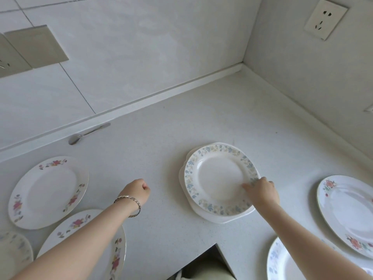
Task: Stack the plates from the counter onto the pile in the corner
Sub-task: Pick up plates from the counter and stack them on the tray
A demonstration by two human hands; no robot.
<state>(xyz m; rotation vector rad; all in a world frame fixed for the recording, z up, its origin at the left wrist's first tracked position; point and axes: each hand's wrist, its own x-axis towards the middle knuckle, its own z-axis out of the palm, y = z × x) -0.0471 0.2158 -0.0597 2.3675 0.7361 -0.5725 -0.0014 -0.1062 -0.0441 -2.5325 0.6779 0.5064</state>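
Observation:
A plate with a blue and yellow flower rim [219, 176] lies on top of a plain white plate [220, 219] in the middle of the white counter [161, 142]. My right hand [262, 190] grips the near right rim of that top plate, thumb on its inner face. My left hand [139, 189], with a bracelet on the wrist, hovers over bare counter to the left, fingers curled with nothing in them. Two red-flowered plates [48, 190] [80, 225] lie at the left. Another red-flowered plate [347, 213] and a blue-patterned plate [282, 261] lie at the right.
A metal spoon [88, 132] lies by the back wall ledge. The wall corner [243, 64] is at the back right, with a power socket [326, 19] above. A pale plate edge [14, 251] shows at the bottom left. The counter's cutout [203, 263] is near me.

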